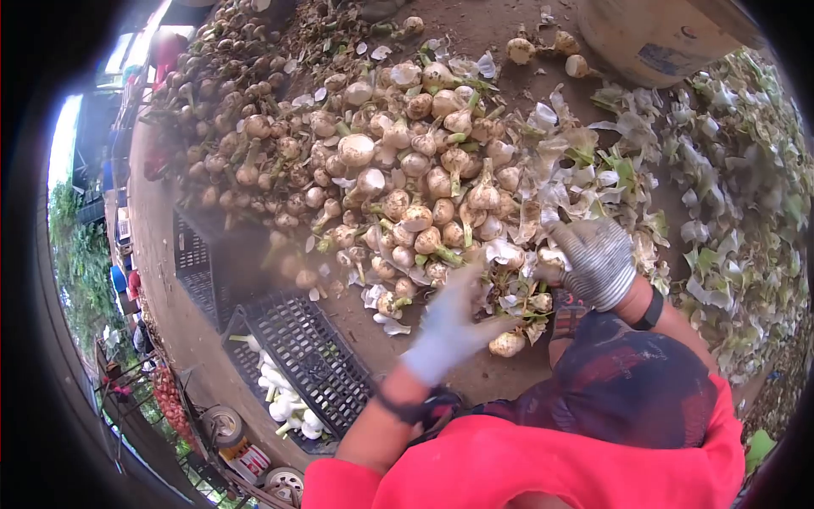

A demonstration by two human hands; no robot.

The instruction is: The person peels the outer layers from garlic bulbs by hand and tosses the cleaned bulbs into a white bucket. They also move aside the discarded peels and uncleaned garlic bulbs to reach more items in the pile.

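A large heap of unpeeled garlic bulbs (415,170) with green stems lies on the ground in front of me. My left hand (449,327), in a pale glove, is over the heap's near edge. Its fingers are spread and slightly blurred, with nothing held in them. My right hand (598,261), in a dirty striped glove, has its fingers curled around a garlic bulb (553,258) at the right side of the heap. A loose garlic bulb (507,343) lies on the ground just below my left hand.
A black plastic crate (309,360) with peeled white garlic bulbs (288,399) stands at the left; another dark crate (193,259) is behind it. Peeled skins and leaves (729,187) cover the right side. A large bucket (661,42) stands at the back right.
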